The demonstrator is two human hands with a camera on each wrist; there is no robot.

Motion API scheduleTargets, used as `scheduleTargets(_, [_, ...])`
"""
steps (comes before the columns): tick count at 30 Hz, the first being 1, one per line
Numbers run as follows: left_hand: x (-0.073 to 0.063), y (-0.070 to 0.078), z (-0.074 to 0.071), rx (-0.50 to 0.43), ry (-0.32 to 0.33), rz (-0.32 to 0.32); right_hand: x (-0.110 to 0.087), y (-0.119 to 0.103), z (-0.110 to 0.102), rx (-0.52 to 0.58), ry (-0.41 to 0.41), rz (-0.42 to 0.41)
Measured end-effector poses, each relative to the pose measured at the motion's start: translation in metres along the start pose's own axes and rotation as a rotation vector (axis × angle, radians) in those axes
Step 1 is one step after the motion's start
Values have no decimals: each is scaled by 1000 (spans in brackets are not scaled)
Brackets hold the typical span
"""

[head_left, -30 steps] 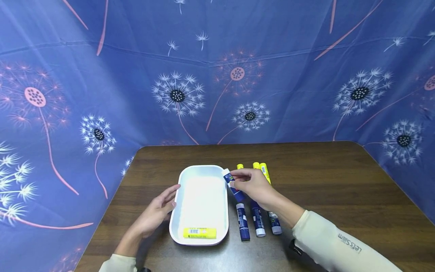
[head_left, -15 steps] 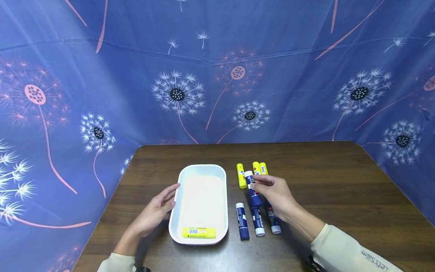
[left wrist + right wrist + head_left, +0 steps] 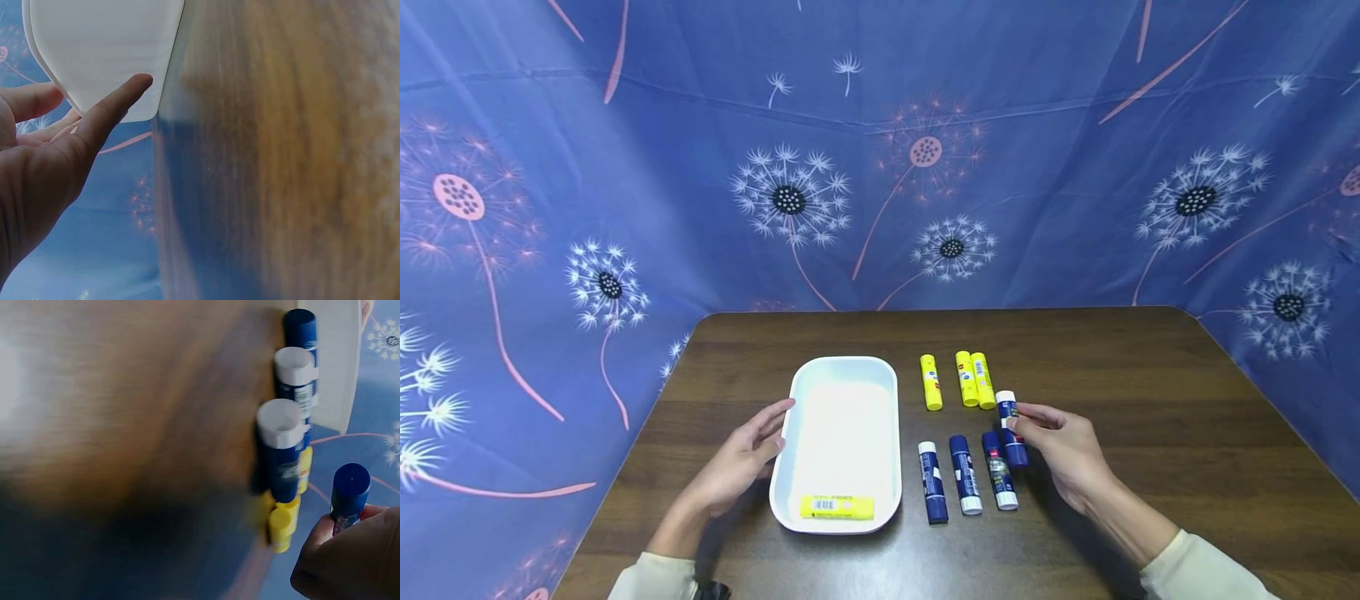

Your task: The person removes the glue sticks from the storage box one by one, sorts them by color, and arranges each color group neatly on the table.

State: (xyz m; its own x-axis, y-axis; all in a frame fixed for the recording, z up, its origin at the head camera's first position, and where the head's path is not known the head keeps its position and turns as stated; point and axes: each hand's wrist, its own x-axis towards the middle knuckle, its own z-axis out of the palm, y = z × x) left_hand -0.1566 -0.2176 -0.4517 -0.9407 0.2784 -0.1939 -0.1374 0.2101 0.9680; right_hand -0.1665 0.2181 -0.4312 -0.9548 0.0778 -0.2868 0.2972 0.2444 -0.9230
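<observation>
In the head view my right hand (image 3: 1071,454) pinches a blue glue stick (image 3: 1011,433) between thumb and fingers, white end up and tilted. The same glue stick (image 3: 350,490) shows its blue end in the right wrist view. Just left of it lie three more blue glue sticks, the nearest a blue glue stick (image 3: 998,471) with its white end toward me. My left hand (image 3: 733,467) rests against the left side of a white tray (image 3: 838,433), fingers fairly straight. In the left wrist view the thumb of my left hand (image 3: 56,156) lies along the tray (image 3: 106,50).
One yellow glue stick (image 3: 837,507) lies crosswise at the tray's near end. Behind the blue row lie a single yellow glue stick (image 3: 931,383) and a touching pair, including another yellow glue stick (image 3: 982,381). All stand on a brown wooden table (image 3: 1150,400) before a blue patterned cloth (image 3: 1037,167).
My right hand has carried the blue glue stick rightward from the tray's right edge, past the other blue ones, to the right end of their row. My left hand has stayed at the tray.
</observation>
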Motion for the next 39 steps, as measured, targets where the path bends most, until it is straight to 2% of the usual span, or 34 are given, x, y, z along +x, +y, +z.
scheduleTargets(11, [1, 1, 0, 11, 0, 5, -7, 32, -20, -60, 45, 46])
scheduleTargets(19, [1, 1, 0, 3, 3, 5, -9, 49, -23, -98, 88, 10])
scheduleTargets(26, [-1, 0, 0, -4, 0, 4, -10, 54, -20, -206, 95, -49])
scheduleTargets(39, [-2, 1, 2, 1, 17, -9, -14, 53, -16, -362, 153, -85])
